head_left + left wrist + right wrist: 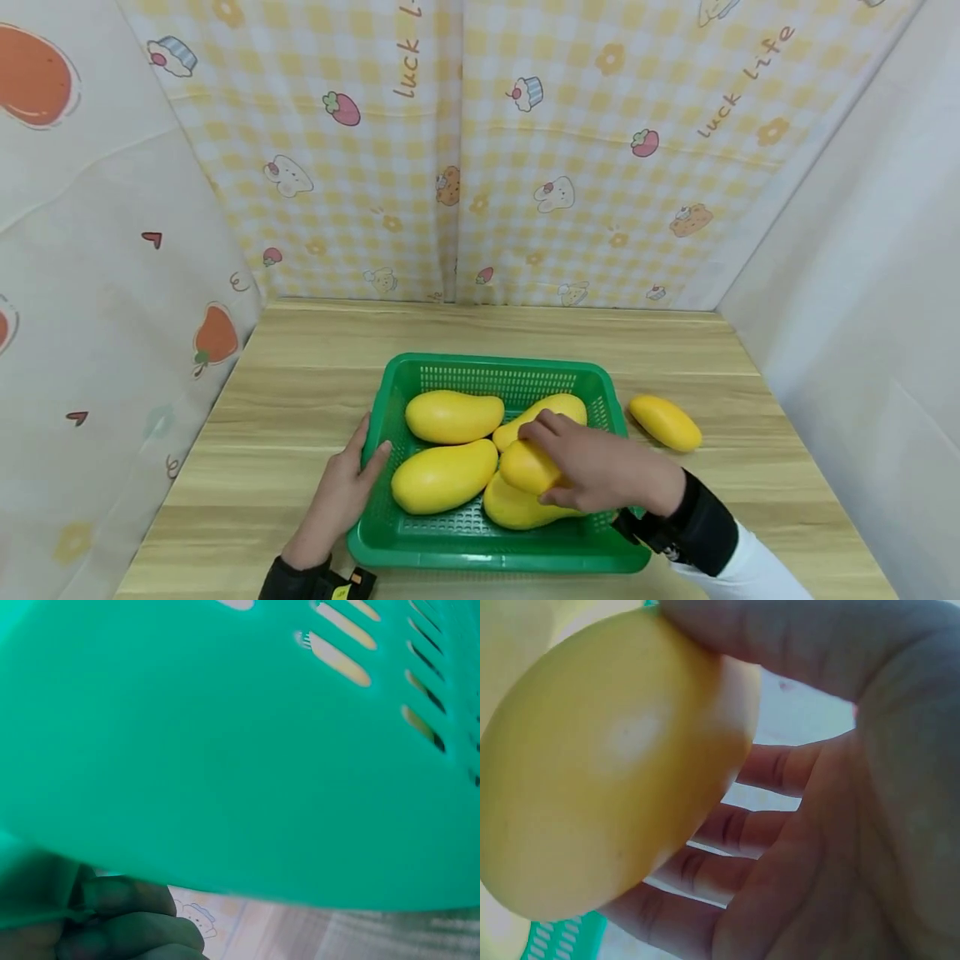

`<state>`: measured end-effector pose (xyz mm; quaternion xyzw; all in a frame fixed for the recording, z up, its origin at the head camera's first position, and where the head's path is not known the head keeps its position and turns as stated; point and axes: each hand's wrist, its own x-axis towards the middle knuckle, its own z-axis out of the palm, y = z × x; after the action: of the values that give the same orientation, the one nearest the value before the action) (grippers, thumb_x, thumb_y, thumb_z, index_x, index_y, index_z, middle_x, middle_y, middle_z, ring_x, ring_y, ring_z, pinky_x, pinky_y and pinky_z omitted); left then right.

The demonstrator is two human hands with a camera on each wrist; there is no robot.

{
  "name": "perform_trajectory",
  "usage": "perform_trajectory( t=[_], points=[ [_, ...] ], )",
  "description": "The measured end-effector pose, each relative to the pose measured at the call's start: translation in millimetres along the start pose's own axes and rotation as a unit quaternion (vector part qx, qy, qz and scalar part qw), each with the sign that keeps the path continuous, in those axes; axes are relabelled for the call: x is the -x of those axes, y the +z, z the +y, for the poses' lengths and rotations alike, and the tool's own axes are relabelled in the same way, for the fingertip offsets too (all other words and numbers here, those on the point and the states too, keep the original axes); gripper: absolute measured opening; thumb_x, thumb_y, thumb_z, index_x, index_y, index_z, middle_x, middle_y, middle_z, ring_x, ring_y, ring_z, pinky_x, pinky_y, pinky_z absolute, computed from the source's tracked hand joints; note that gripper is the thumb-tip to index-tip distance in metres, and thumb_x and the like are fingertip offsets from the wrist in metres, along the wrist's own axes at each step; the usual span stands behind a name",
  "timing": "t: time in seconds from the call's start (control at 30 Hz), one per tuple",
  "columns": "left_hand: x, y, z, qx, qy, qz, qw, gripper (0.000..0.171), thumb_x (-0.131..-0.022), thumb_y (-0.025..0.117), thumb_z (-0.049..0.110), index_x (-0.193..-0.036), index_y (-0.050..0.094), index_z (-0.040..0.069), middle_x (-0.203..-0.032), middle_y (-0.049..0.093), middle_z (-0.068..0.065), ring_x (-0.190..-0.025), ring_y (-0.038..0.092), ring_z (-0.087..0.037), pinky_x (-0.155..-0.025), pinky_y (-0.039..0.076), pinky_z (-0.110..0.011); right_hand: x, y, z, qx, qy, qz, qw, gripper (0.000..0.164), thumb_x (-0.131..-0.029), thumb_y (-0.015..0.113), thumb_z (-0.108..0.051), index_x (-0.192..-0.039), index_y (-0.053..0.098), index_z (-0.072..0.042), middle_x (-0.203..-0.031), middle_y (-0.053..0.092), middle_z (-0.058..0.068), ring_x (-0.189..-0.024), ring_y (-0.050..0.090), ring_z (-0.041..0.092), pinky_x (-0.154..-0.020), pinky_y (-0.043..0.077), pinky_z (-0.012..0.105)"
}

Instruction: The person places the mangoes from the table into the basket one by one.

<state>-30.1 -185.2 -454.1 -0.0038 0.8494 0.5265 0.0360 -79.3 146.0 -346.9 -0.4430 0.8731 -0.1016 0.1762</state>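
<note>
A yellow mango (528, 467) is in the grip of my right hand (596, 467), over the right half of a green plastic basket (480, 560). The right wrist view shows this mango (622, 765) between the thumb on one side and the curled fingers on the other. Below and behind it lie other mangoes (444, 477) in the basket, several in all. My left hand (345, 492) grips the basket's left rim, thumb on the inner side and fingers outside. In the left wrist view, curled fingers (135, 922) show under the green wall.
One smaller, deeper yellow mango (665, 422) lies on the wooden table (300, 375), just right of the basket. A checked cloth (495, 167) hangs at the table's back edge. White cloths close off the left and right sides.
</note>
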Motion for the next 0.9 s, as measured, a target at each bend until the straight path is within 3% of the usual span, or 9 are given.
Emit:
perform_trajectory(
  t=[0.23, 0.4, 0.63, 0.9],
  points=[
    [0.3, 1.1, 0.4, -0.02, 0.001, 0.003, 0.9998, 0.063, -0.104, 0.042, 0.03, -0.149, 0.017, -0.008, -0.137, 0.042, -0.032, -0.103, 0.062, -0.035, -0.078, 0.054, -0.041, -21.3, 1.9, -14.5, 0.009, -0.031, -0.048, 0.998, 0.062, -0.087, 0.07, -0.033, -0.137, 0.041, -0.009, -0.119, 0.045, 0.002, -0.095, 0.046, 0.01, -0.078, 0.045, 0.019],
    [0.6, 0.8, 0.9, -0.034, 0.003, 0.006, 0.9994, 0.064, -0.104, 0.041, 0.031, -0.149, 0.017, -0.008, -0.139, 0.04, -0.031, -0.11, 0.057, -0.039, -0.085, 0.05, -0.047, -30.9, 2.9, -22.0, 0.027, -0.065, -0.044, 0.997, 0.062, -0.087, 0.071, -0.032, -0.136, 0.041, -0.008, -0.118, 0.045, 0.002, -0.096, 0.046, 0.01, -0.08, 0.044, 0.019],
    [-0.1, 1.7, -2.2, -0.029, 0.008, 0.008, 0.9995, 0.064, -0.103, 0.042, 0.031, -0.149, 0.018, -0.007, -0.14, 0.04, -0.03, -0.108, 0.058, -0.037, -0.081, 0.053, -0.043, -47.4, 14.0, -29.8, 0.052, -0.101, -0.056, 0.992, 0.061, -0.088, 0.069, -0.037, -0.134, 0.041, -0.009, -0.11, 0.044, -0.001, -0.087, 0.045, 0.007, -0.074, 0.041, 0.014],
    [-0.6, 1.0, -2.0, -0.042, 0.01, 0.015, 0.999, 0.064, -0.103, 0.043, 0.031, -0.148, 0.019, -0.009, -0.139, 0.041, -0.03, -0.112, 0.056, -0.039, -0.087, 0.049, -0.048, -60.7, 26.4, -40.7, 0.071, -0.13, -0.063, 0.987, 0.062, -0.09, 0.065, -0.04, -0.136, 0.041, -0.007, -0.115, 0.05, 0.0, -0.092, 0.05, 0.006, -0.081, 0.042, 0.015]
  ],
)
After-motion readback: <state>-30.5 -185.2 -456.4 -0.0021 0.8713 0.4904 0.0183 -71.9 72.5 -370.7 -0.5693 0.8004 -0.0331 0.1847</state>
